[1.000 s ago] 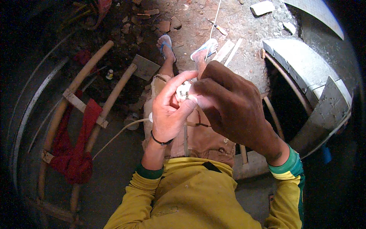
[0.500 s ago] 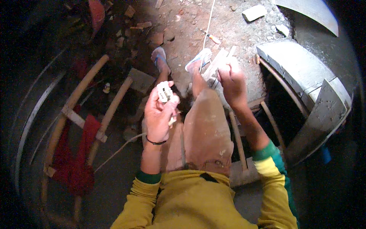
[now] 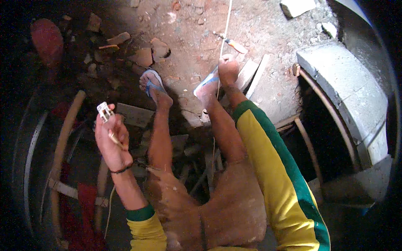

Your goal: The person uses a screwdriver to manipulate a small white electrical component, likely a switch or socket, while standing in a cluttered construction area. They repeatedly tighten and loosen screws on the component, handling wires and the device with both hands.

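**White electrical fitting [image 3: 104,109] held up in left hand [image 3: 111,142], right hand [image 3: 228,70] near screwdriver [image 3: 237,46]**

The small white electrical fitting is gripped at the fingertips of the left hand, with its far end, where dark gaps are seen, left standing clear beyond the fingers. It is held off to the left, well apart from the right hand. A second pale piece [image 3: 116,139] is seen lower against the same palm; how it is joined to the fitting cannot be told.

The right hand is stretched forward over the ground beside the right foot [image 3: 206,90]. Its fingers are seen bent and bunched together, but how tightly they are closed, and whether anything is enclosed by them, cannot be told.

Just beyond that hand, the orange-handled screwdriver is laid on the dirt ground [image 3: 190,37], its shaft pointed up and to the left, crossed by a white cable [image 3: 227,23]. No contact between hand and handle can be made out.

Blue-strapped sandals are worn on both feet. Wooden strips [image 3: 258,77] are placed right of the right hand, and broken bricks [image 3: 143,57] are strewn beyond the left foot [image 3: 154,87]. At the left, a red cloth [image 3: 87,205] is draped by a wooden ladder [image 3: 67,134].
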Action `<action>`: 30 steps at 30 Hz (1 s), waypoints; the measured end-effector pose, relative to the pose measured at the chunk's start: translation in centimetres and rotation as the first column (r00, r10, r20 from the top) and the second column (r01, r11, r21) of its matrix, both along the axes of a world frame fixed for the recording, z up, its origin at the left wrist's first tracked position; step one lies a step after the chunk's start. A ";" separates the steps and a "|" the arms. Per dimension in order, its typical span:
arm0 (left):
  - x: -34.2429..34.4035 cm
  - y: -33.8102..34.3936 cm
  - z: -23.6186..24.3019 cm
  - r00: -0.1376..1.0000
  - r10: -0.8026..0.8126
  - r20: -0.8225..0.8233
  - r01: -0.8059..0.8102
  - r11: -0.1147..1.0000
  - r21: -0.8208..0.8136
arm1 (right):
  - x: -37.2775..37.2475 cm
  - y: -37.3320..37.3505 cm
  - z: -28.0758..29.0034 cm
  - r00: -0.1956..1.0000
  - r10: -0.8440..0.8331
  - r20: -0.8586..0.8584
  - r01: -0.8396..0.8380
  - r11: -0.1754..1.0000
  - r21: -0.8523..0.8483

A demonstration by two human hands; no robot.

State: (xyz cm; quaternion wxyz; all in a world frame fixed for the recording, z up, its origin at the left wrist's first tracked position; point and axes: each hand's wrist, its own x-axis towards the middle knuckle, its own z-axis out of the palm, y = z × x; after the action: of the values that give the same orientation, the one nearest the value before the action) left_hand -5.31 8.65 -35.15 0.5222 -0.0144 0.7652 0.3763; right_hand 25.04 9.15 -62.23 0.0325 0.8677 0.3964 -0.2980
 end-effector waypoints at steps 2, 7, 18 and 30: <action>0.0 -1.0 -1.0 1.000 -0.005 0.022 0.006 0.999 -0.048 | 0.9 -0.4 -2.9 0.996 -0.042 0.083 0.038 0.998 0.050; 0.2 -4.1 -3.3 0.997 0.021 0.076 -0.007 0.983 -0.183 | 9.8 0.9 -10.9 0.999 0.035 -0.015 -0.031 0.978 0.206; 2.4 -2.9 -3.4 0.986 -0.168 -0.014 0.156 0.940 -0.304 | 4.1 6.8 -6.6 0.960 0.263 -0.095 -0.185 0.853 0.489; 1.7 -3.1 -3.7 0.979 -0.204 -0.012 0.190 0.930 -0.315 | 9.4 2.4 -6.4 0.894 0.440 0.088 -0.445 0.845 0.295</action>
State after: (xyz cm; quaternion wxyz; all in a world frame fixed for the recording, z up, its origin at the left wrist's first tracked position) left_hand -3.61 5.52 -38.81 0.5312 -0.0115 0.8240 0.1967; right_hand 34.43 11.52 -68.65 -0.0319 0.7498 0.6268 -0.2098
